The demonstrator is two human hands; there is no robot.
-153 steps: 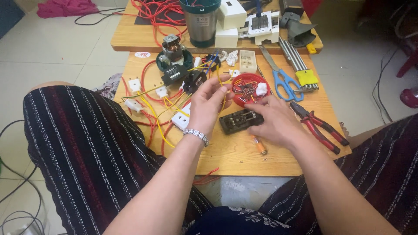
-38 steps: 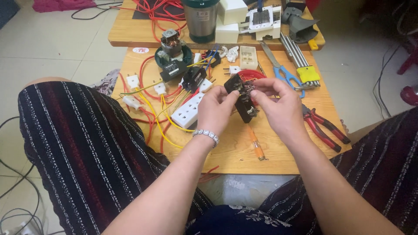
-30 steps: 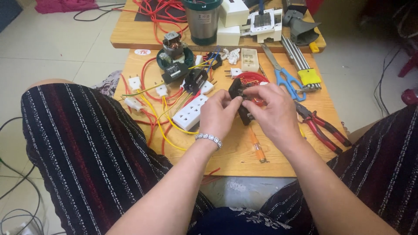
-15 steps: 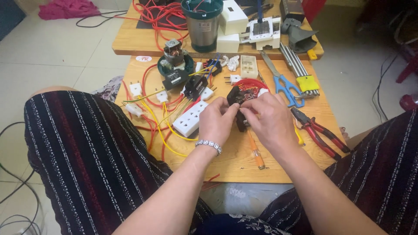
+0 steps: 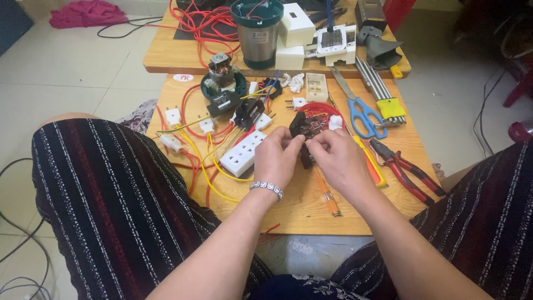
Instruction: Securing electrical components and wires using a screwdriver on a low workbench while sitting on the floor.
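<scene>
White multi-socket strip (image 5: pixel 242 154) lies left, wires trailing. Left hand (image 5: pixel 279 157) and right hand (image 5: pixel 337 161) both pinch a black electrical module (image 5: pixel 307 129), raised over the wooden table (image 5: pixel 288 211) for fingertip access. Red-handled pliers (image 5: pixel 404 167) rest right.

Blue-handled scissors (image 5: pixel 363 114), red-handled pliers (image 5: pixel 405 169), white power strip (image 5: pixel 242 153), dark striped trousers (image 5: pixel 116 194)

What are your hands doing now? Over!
Left hand and right hand both grip the black electrical part. Part held above the wooden table. White power strip close by left hand, not touching.
</scene>
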